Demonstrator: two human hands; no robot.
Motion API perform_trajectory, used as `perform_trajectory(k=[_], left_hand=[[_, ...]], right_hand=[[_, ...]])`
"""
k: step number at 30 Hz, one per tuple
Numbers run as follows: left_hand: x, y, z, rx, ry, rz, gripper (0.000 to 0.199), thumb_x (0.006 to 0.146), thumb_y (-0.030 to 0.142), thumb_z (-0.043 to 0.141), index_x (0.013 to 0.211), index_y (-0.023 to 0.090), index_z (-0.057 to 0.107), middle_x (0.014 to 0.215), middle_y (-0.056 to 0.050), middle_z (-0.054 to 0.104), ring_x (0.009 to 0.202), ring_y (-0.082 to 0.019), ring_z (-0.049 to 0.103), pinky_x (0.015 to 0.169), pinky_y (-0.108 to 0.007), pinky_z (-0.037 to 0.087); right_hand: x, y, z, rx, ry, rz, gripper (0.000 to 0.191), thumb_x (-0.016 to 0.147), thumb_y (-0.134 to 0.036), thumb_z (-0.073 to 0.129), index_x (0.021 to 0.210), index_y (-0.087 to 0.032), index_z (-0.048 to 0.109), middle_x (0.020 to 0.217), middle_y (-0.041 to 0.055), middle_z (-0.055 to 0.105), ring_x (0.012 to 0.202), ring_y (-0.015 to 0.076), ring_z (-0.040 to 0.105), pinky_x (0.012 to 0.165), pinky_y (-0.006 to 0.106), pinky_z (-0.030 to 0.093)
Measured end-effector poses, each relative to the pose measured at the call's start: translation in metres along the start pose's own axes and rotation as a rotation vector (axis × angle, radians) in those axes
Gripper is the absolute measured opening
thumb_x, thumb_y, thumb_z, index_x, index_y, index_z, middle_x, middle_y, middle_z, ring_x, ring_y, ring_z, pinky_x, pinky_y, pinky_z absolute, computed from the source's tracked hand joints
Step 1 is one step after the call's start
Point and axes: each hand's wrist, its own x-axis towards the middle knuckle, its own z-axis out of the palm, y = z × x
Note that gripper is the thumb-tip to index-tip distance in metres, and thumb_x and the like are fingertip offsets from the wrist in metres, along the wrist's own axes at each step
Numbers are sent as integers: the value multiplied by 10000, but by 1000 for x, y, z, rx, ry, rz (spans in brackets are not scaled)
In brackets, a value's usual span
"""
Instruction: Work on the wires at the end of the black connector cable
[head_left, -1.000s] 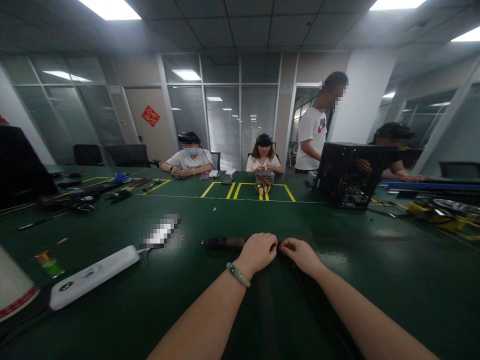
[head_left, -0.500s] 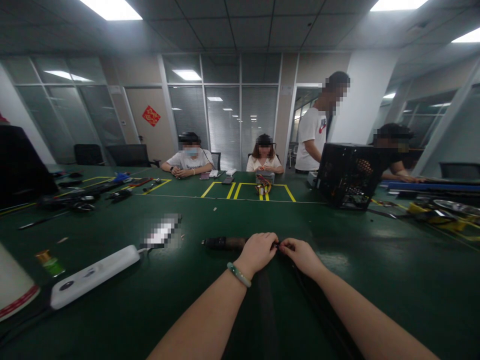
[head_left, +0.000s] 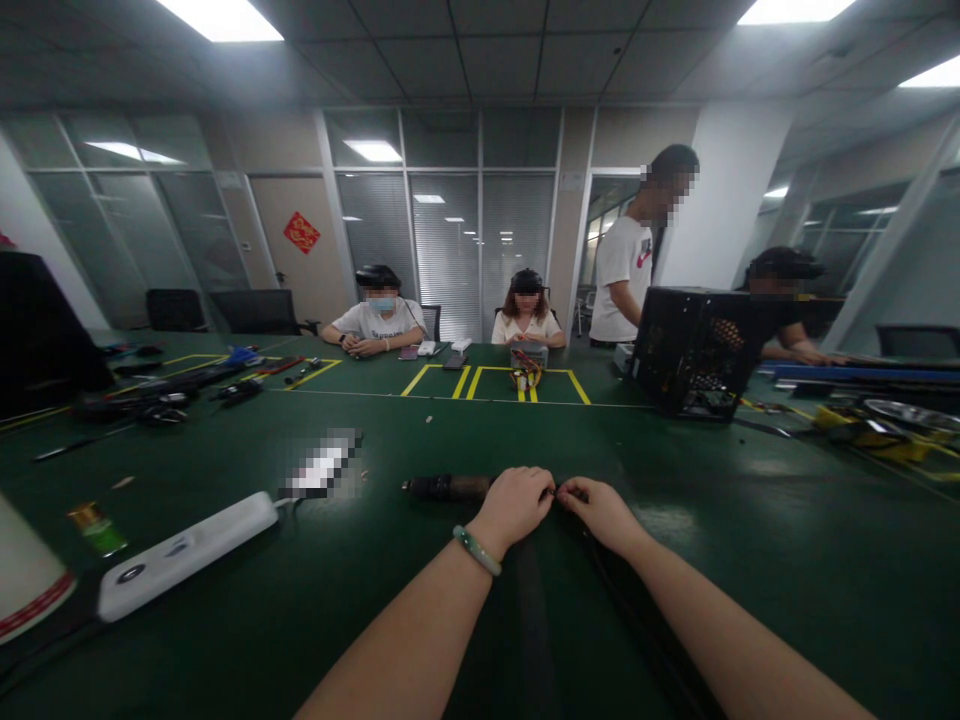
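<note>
A dark, rod-shaped tool [head_left: 450, 487] lies crosswise on the green table, its narrow tip pointing left. My left hand [head_left: 519, 503], with a green bangle at the wrist, is wrapped round the tool's right end. Close beside it, my right hand [head_left: 596, 508] has its fingers pinched together near that end; what they pinch is too small to make out. A black cable [head_left: 619, 595] runs from beneath my right hand toward the front edge.
A white power strip [head_left: 187, 555], a small green bottle [head_left: 99, 527] and a white cup [head_left: 26, 570] stand at the left. A black computer case [head_left: 694, 352] is at the back right. People are across the table [head_left: 360, 420].
My fingertips have shifted very slightly where the two hands meet. The tool lies almost as before.
</note>
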Motion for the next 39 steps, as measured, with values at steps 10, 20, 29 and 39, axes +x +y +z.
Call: perform_trajectory(k=[10, 20, 29, 39], left_hand=[[0, 2, -2, -4, -9, -10, 79, 914, 206, 518, 960, 204, 583, 976, -22, 636, 926, -181, 593, 847, -324, 442], [-1, 1, -3, 8, -1, -10, 85, 880, 194, 554, 962, 203, 573, 959, -21, 631, 912, -187, 590, 820, -317, 445], [-1, 1, -3, -8, -12, 6, 98, 917, 212, 519, 966, 205, 603, 1002, -25, 641, 951, -184, 588, 870, -329, 440], [-2, -2, 0, -59, 16, 18, 114, 912, 212, 525, 985, 204, 612, 1009, -30, 644, 964, -192, 591, 891, -338, 438]], right_hand=[[0, 0, -2, 10, -20, -1, 188, 857, -338, 544, 873, -221, 692, 820, 11, 714, 758, 184, 643, 660, 260, 427], [1, 1, -1, 12, -13, 12, 196, 843, -353, 557, 883, -219, 694, 840, 18, 713, 777, 188, 646, 726, 271, 458], [0, 0, 1, 17, -9, 33, 202, 830, -372, 565, 875, -223, 694, 832, 14, 712, 762, 185, 639, 668, 258, 444], [-1, 0, 0, 36, -16, 2, 178, 856, -359, 559, 889, -235, 682, 842, 1, 707, 771, 178, 639, 662, 253, 431]])
